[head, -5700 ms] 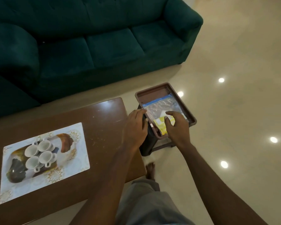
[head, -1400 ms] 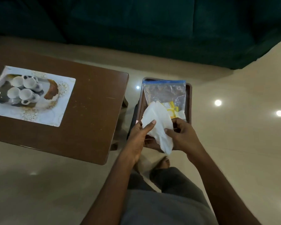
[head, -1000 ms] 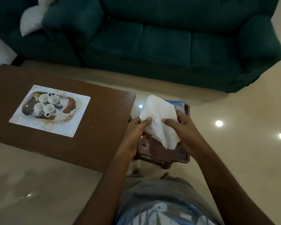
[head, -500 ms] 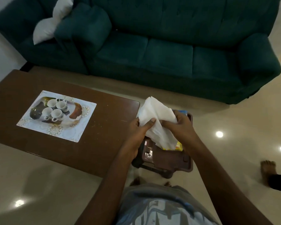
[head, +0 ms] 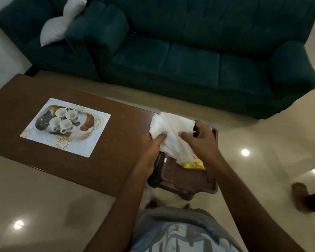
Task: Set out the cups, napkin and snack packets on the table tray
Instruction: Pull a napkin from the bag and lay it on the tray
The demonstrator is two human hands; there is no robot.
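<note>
Both my hands hold a white napkin (head: 171,131) above the brown plastic tray (head: 187,180) at the right end of the table. My left hand (head: 153,144) pinches its left edge and my right hand (head: 200,140) grips its right side. A yellow snack packet (head: 194,164) peeks out on the tray under the napkin; the rest of the tray's contents are hidden. Several white cups (head: 63,119) stand close together on a dark tray (head: 42,122) atop a white patterned placemat (head: 65,140) on the brown wooden table (head: 116,151).
A dark green sofa (head: 189,51) with a white cushion (head: 56,28) runs along the far side. The brown tray sits on a dark stool beside the table. Another person's bare foot (head: 300,197) is on the glossy floor at the right.
The napkin, lifted from the brown tray, is now held slightly higher and further left between both hands. My view has risen, showing more sofa and a foot at the right.
</note>
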